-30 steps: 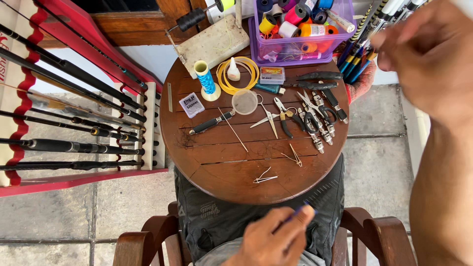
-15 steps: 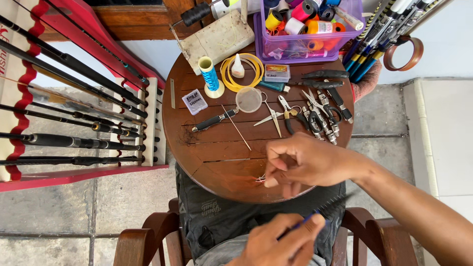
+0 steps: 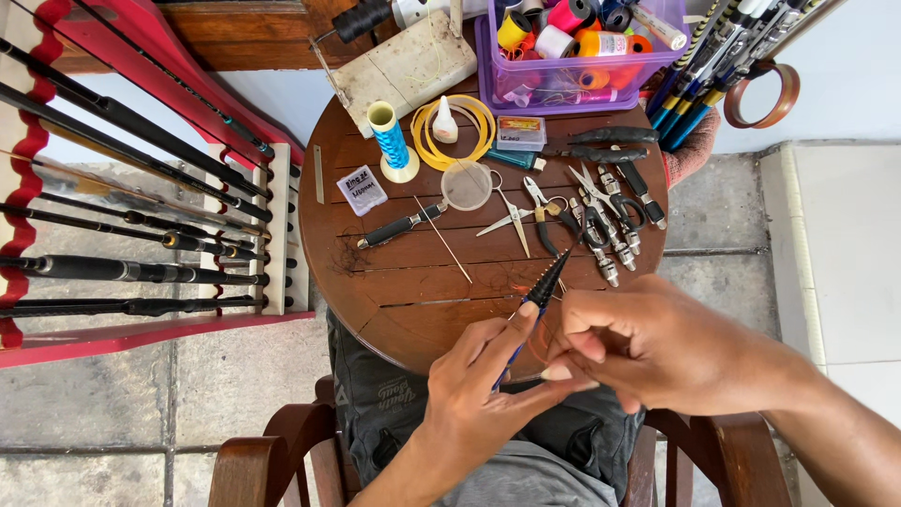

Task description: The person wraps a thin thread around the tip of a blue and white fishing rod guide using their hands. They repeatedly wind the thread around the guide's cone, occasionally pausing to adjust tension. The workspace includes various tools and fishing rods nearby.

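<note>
Worktop point(image 3: 394, 291) of dark brown slats, round, fills the middle of the view, with a red rack point(image 3: 141, 324) of dark rods point(image 3: 131, 272) to its left and a wooden chair point(image 3: 272, 451) below it. At the far rim stands a purple plastic box point(image 3: 526, 89) packed with thread spools in yellow, pink, orange and white. Left of it lies a pale, worn rectangular board point(image 3: 404, 61). A bundle of blue and black pens point(image 3: 713, 66) leans in at the upper right, beside a brown ring point(image 3: 765, 94).

Nearer the centre, a coil of yellow line point(image 3: 469, 131) rings a small white dropper bottle point(image 3: 445, 122). A blue thread cone point(image 3: 389, 141) stands on a cream base just left of it. Below that lies a small square white packet point(image 3: 361, 190) with dark print. A flat rectangular packet point(image 3: 521, 131) with an orange and yellow label sits right of the coil. Pliers and scissors point(image 3: 601, 216) are scattered on the right half, near a small round strainer point(image 3: 466, 185).

The left hand point(image 3: 479, 394) grasps a thin blue and black tapered rod tip point(image 3: 537, 300) between thumb and fingers point(image 3: 511, 329), held above the worktop's near edge, pointing up towards the tools. The right hand point(image 3: 666, 347) sits just beside it, fingers pinched together close to the rod; what they pinch is too fine to tell.
</note>
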